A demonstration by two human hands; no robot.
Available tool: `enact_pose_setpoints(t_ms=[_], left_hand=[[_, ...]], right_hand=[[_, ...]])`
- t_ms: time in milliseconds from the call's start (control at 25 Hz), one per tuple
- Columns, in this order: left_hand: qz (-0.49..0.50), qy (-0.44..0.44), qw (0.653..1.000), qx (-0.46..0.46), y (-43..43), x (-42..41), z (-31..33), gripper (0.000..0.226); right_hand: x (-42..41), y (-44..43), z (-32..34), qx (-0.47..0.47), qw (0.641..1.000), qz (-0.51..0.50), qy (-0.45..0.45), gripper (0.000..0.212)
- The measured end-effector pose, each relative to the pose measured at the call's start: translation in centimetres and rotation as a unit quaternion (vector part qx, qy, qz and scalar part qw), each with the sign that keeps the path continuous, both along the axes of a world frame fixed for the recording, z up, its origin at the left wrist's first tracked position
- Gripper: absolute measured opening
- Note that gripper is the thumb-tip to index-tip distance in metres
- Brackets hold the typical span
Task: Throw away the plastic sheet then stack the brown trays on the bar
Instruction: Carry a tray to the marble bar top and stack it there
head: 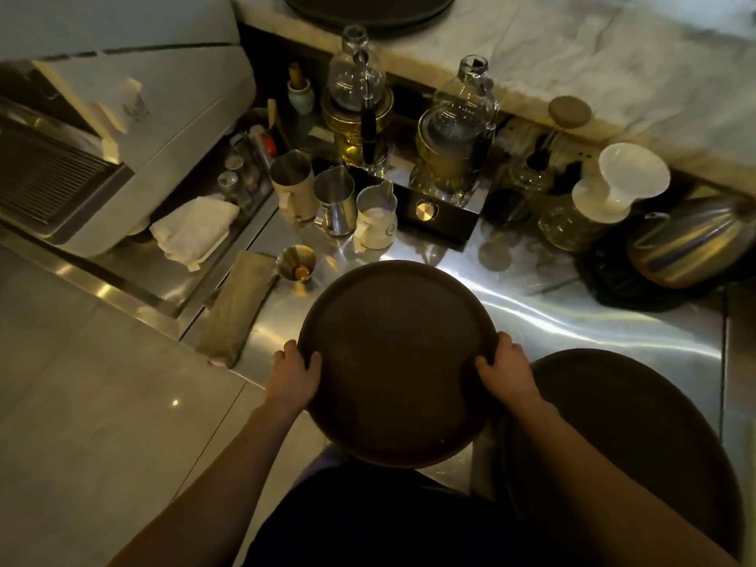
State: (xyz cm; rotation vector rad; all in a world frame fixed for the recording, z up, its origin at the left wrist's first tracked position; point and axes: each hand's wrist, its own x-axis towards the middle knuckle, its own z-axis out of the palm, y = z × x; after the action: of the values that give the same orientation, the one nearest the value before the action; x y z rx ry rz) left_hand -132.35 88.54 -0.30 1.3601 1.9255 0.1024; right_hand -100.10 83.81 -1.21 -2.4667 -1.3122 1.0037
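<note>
I hold a round brown tray point(394, 358) above the steel counter, in front of my body. My left hand point(295, 372) grips its left rim and my right hand point(505, 368) grips its right rim, thumbs on top. A second brown tray point(638, 435) lies on the counter at the lower right, partly hidden behind my right forearm. On the marble bar point(593, 63) at the top, the edge of more dark trays point(368, 10) shows. No plastic sheet is in view.
Past the held tray stand three metal milk jugs point(337, 202), a small brass cup point(296, 263), two glass siphon brewers point(454, 133), a white dripper on a glass server point(613, 190) and a steel kettle point(691, 243). Folded cloths point(196, 227) and an espresso machine point(102, 137) lie left.
</note>
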Motion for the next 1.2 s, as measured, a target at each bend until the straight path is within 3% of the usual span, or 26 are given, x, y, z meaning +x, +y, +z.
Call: enact_pose_setpoints(t_ms=[280,680,1200], left_hand=[[0.017,0.001,1.000,-0.002,0.9,-0.2,-0.3,0.046],[0.066,0.015,0.985,0.160,0.3,-0.2,2.8,0.035],[0.060,-0.024,0.969,0.238,-6.9,3.0,5.5,0.036]], right_hand=[[0.0,0.3,0.0,-0.001,0.999,-0.045,0.011,0.041],[-0.8,-2.7,1.6,0.141,0.979,-0.137,0.062,0.034],[2.2,-10.8,3.6,0.250,0.953,-0.160,0.068,0.041]])
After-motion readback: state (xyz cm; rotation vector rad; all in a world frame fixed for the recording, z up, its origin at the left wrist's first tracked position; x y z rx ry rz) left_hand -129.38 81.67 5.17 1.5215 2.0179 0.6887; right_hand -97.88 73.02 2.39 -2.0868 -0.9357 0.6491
